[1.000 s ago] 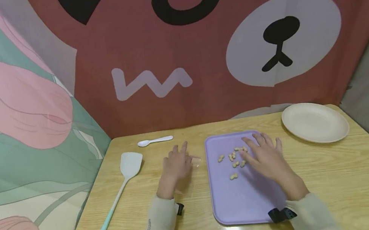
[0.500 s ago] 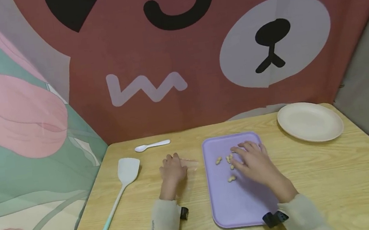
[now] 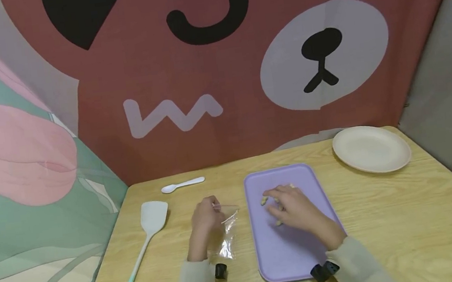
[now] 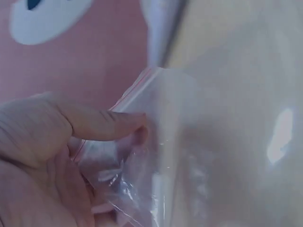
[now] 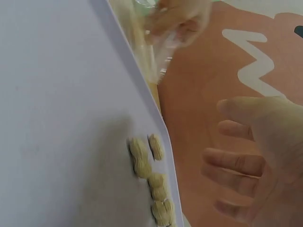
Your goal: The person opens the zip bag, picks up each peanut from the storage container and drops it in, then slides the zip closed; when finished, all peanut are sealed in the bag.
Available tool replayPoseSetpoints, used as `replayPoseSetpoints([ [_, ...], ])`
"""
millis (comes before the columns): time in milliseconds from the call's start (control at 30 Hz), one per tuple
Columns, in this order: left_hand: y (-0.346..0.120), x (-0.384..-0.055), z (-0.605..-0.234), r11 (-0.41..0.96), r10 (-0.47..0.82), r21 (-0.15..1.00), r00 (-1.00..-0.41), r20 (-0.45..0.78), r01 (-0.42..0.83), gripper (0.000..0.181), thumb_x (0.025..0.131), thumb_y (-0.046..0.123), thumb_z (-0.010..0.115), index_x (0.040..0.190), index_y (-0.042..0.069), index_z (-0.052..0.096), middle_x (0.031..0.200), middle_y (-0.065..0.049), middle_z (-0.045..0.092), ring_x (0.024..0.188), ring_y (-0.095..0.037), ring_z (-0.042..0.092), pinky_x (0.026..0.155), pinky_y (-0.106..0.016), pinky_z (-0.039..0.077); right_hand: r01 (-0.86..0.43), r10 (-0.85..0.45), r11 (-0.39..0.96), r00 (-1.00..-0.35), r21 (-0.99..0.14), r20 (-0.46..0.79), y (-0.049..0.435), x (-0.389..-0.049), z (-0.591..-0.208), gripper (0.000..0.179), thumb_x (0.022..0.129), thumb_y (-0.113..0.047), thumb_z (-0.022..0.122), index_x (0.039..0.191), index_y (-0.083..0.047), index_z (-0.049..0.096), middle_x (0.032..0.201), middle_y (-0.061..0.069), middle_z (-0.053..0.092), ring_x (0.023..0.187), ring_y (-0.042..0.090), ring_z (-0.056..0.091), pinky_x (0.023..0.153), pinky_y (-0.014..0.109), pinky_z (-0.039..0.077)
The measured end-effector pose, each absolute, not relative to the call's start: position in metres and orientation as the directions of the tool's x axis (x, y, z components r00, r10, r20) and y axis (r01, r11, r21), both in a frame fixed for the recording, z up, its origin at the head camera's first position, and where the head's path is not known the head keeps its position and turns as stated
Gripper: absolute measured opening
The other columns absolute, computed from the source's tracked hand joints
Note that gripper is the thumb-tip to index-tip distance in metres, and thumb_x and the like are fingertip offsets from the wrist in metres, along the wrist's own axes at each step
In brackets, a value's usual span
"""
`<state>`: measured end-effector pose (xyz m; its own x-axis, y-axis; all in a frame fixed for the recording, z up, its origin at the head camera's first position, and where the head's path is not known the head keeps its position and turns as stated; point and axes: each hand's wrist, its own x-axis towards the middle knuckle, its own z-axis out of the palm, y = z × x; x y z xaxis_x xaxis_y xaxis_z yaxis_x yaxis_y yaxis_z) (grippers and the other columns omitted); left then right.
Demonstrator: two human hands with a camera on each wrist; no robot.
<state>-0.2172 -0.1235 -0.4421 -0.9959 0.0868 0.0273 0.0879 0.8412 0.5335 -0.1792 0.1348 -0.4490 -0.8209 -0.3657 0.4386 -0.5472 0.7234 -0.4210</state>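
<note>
My left hand pinches a clear zip bag near its red-lined top. In the left wrist view the thumb presses on the crinkled plastic. My right hand hovers over the purple tray, fingers spread and slightly bent. Several peanuts in their shells lie on the tray beneath it, partly covered by the hand in the head view. Seen from the right wrist, nothing is between the right fingers.
A spatula with a green handle lies left of the bag. Behind it is a small white spoon. A cream plate sits at the back right of the wooden table. A printed cloth hangs behind.
My left hand has gone from spread fingers to pinching the bag, whose top now lifts off the table. My right hand has moved left over the peanuts. The head view has shifted slightly.
</note>
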Motion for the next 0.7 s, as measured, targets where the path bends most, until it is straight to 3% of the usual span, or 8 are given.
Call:
replayPoseSetpoints([
  [133, -0.115, -0.205, -0.416, 0.709, 0.251, 0.651, -0.959, 0.129, 0.273, 0.015, 0.079, -0.001, 0.075, 0.082, 0.008, 0.063, 0.079, -0.001, 0.067, 0.07, -0.017, 0.062, 0.062, -0.034, 0.05, -0.515, -0.343, 0.659, -0.855, -0.548, 0.39, 0.131, -0.176, -0.442, 0.036, 0.09, -0.02, 0.07, 0.123, -0.005, 0.068, 0.106, 0.007, 0.068, 0.089, 0.024, 0.063, 0.081, 0.045, 0.049],
  [300, -0.091, -0.196, -0.39, 0.456, 0.482, 0.74, -0.836, 0.262, 0.494, 0.011, 0.087, -0.001, 0.071, 0.091, 0.007, 0.065, 0.087, -0.006, 0.069, 0.076, -0.017, 0.064, 0.065, -0.032, 0.054, -0.503, -0.275, 0.541, -0.863, -0.674, 0.424, 0.135, -0.17, -0.426, 0.04, 0.092, -0.019, 0.071, 0.129, -0.005, 0.065, 0.114, 0.007, 0.068, 0.095, 0.026, 0.067, 0.079, 0.049, 0.054],
  [400, -0.08, -0.195, -0.386, 0.39, 0.527, 0.75, -0.797, 0.295, 0.535, 0.011, 0.088, -0.002, 0.071, 0.093, 0.006, 0.066, 0.088, -0.008, 0.07, 0.077, -0.015, 0.064, 0.064, -0.03, 0.053, -0.546, -0.275, 0.544, -0.833, -0.637, 0.48, 0.138, -0.168, -0.419, 0.033, 0.094, -0.018, 0.068, 0.124, -0.006, 0.067, 0.111, 0.004, 0.069, 0.092, 0.02, 0.066, 0.078, 0.047, 0.053],
  [567, -0.072, -0.196, -0.394, 0.347, 0.539, 0.765, -0.783, 0.31, 0.542, 0.008, 0.088, 0.001, 0.072, 0.094, 0.005, 0.067, 0.088, -0.005, 0.069, 0.076, -0.011, 0.063, 0.062, -0.028, 0.052, -0.591, -0.303, 0.601, -0.791, -0.538, 0.532, 0.139, -0.166, -0.418, 0.008, 0.095, -0.013, 0.066, 0.099, -0.011, 0.073, 0.093, -0.006, 0.068, 0.082, 0.008, 0.062, 0.071, 0.034, 0.052],
  [700, -0.071, -0.195, -0.399, 0.335, 0.537, 0.769, -0.781, 0.319, 0.545, 0.007, 0.091, 0.013, 0.072, 0.096, 0.01, 0.069, 0.091, -0.001, 0.068, 0.076, -0.01, 0.061, 0.063, -0.028, 0.052, -0.596, -0.275, 0.602, -0.78, -0.532, 0.562, 0.141, -0.163, -0.42, 0.007, 0.092, -0.008, 0.069, 0.089, -0.014, 0.071, 0.082, -0.011, 0.062, 0.072, 0.004, 0.057, 0.062, 0.029, 0.051],
])
